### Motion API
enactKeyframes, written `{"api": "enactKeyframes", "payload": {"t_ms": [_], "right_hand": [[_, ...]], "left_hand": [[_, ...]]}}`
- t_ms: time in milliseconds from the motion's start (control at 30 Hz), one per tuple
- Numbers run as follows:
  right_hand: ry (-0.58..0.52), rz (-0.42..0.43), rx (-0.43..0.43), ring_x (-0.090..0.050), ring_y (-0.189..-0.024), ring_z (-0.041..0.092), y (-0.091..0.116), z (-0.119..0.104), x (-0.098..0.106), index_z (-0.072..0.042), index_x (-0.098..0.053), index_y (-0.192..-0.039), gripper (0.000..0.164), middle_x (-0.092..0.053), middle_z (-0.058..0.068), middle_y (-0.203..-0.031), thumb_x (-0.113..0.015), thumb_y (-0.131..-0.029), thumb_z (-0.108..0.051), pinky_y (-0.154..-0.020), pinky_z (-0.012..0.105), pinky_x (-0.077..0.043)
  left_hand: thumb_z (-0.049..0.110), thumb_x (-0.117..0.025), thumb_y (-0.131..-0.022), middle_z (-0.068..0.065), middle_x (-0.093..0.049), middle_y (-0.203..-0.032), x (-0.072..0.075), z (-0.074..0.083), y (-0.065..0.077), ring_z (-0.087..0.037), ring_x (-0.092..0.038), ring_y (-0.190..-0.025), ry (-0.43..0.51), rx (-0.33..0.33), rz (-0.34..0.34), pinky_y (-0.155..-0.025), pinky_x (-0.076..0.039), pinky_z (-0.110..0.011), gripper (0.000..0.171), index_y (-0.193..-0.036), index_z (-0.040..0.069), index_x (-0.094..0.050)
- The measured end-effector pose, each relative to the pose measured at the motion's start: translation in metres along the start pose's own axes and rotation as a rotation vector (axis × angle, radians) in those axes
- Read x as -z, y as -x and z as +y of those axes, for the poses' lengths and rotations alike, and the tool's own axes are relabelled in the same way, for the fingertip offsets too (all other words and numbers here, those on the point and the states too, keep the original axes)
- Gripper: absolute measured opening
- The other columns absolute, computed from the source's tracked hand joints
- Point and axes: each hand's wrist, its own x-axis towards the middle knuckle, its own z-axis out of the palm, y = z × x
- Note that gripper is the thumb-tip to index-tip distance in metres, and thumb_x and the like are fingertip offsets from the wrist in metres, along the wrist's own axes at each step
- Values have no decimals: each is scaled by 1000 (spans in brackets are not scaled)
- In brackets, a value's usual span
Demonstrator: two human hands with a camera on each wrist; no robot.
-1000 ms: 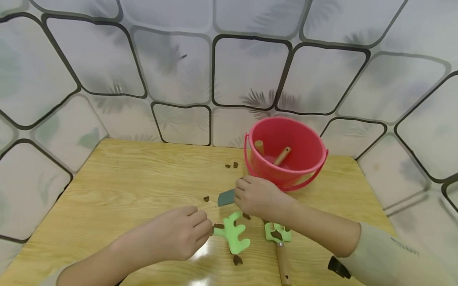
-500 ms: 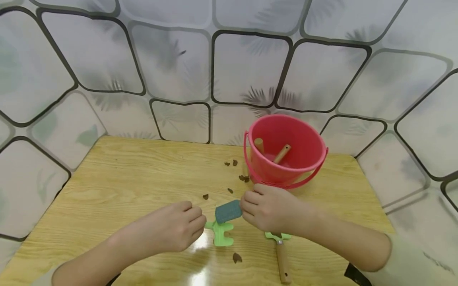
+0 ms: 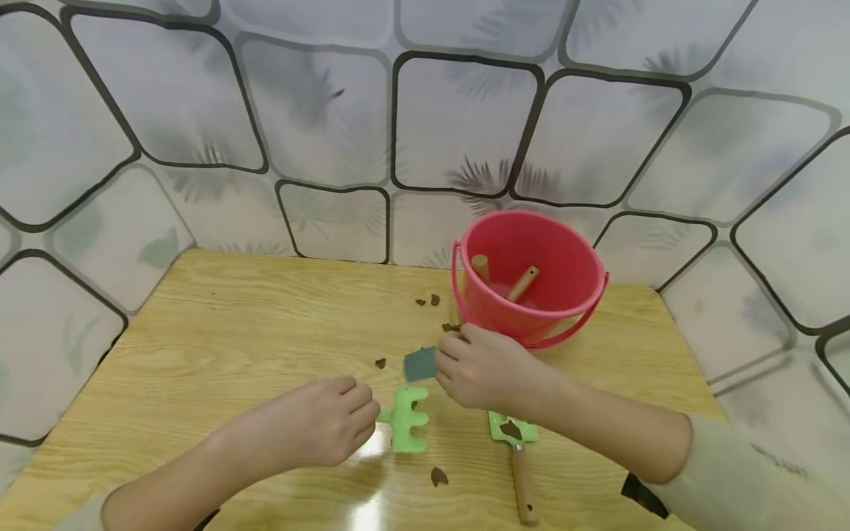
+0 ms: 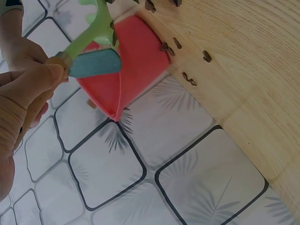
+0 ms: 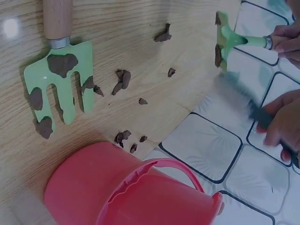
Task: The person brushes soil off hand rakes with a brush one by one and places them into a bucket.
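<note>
My left hand [image 3: 319, 424] grips the wooden handle of a small green rake [image 3: 408, 420], held above the table with its tines pointing right. Brown clay-like lumps cling to the rake head [image 5: 222, 40] in the right wrist view. In my right hand [image 3: 485, 369] is a dark green brush [image 3: 420, 364], raised just beyond the rake. The right wrist view shows that brush [image 5: 258, 115] blurred, its pale end close to the rake. A green hand fork [image 5: 61, 75] smeared with brown lumps lies on the table, its wooden handle [image 3: 523, 487] towards me.
A pink bucket [image 3: 531, 324] stands at the back right, with wooden handles [image 3: 522, 285] inside. Brown crumbs [image 3: 381, 363] are scattered on the wooden table [image 3: 265, 317]. A larger brown piece [image 3: 439, 476] lies nearer me. Patterned walls [image 3: 325, 118] enclose the table.
The rake has turned and shifted slightly left. My right hand brought the brush down over the rake, then back up and away. The hand fork and bucket stay put.
</note>
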Motion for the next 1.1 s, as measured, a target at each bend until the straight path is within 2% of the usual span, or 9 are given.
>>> {"api": "enactKeyframes", "payload": {"t_ms": [100, 167, 233, 333, 467, 767, 867, 1100], "right_hand": [[35, -84, -2, -53, -80, 15, 2, 2, -6, -17, -69, -87, 16, -66, -4, -87, -78, -79, -27, -64, 21, -48], [13, -107, -36, -54, -81, 15, 6, 3, -9, -17, -70, -89, 17, -67, -4, -89, -78, -78, -27, -66, 21, -48], [-18, -75, -84, -55, -81, 15, 9, 4, -9, -15, -70, -89, 18, -68, -4, -88, -79, -78, -25, -65, 21, -49], [-76, 28, -134, -59, -82, 16, 10, 5, -4, -12, -69, -89, 22, -69, -2, -88, -81, -75, -24, -67, 21, -50], [-131, 139, -98, -61, -87, 15, 8, 4, 3, -13, -70, -91, 26, -71, -2, -92, -82, -73, -27, -73, 21, -51], [-145, 177, -43, -59, -85, 14, 4, -1, 2, -14, -68, -87, 19, -69, -4, -90, -79, -77, -26, -74, 20, -49], [-136, 144, -34, -57, -82, 13, -1, -2, 3, -15, -66, -84, 15, -68, -5, -88, -77, -79, -25, -71, 20, -47], [-128, -104, 15, -53, -80, 12, -17, 8, 12, -20, -68, -87, 15, -68, -8, -87, -76, -80, -30, -72, 22, -45]], "left_hand": [[-13, -12, -94, 5, -43, -68, 2, 1, 3, -10, -32, -60, 13, 4, 27, -54, -32, -19, 54, -66, 14, -48], [-13, -12, -94, 4, -44, -68, 3, 1, 5, -11, -32, -61, 19, 18, 38, -55, -33, -19, 54, -66, 14, -49], [-14, -12, -94, 4, -44, -68, 3, 0, 7, -11, -32, -61, 17, 32, 34, -55, -33, -19, 55, -65, 14, -49], [-15, -11, -93, 4, -42, -66, 2, 0, 9, -11, -30, -60, 16, 40, 24, -54, -31, -18, 54, -63, 14, -45], [-14, -13, -94, 4, -41, -66, 0, 0, 10, -11, -28, -59, 15, 43, 43, -53, -29, -19, 52, -63, 14, -44], [-13, -14, -96, 4, -43, -68, 0, -3, 12, -10, -31, -60, 1, 39, 56, -53, -32, -19, 51, -68, 13, -49], [-12, -16, -96, 4, -43, -68, -2, -4, 11, -10, -32, -60, -1, 29, 76, -54, -33, -19, 50, -68, 14, -49], [-10, -15, -97, 5, -41, -65, -3, -1, 7, -10, -30, -58, 37, 8, 97, -52, -29, -19, 52, -65, 16, -47]]}}
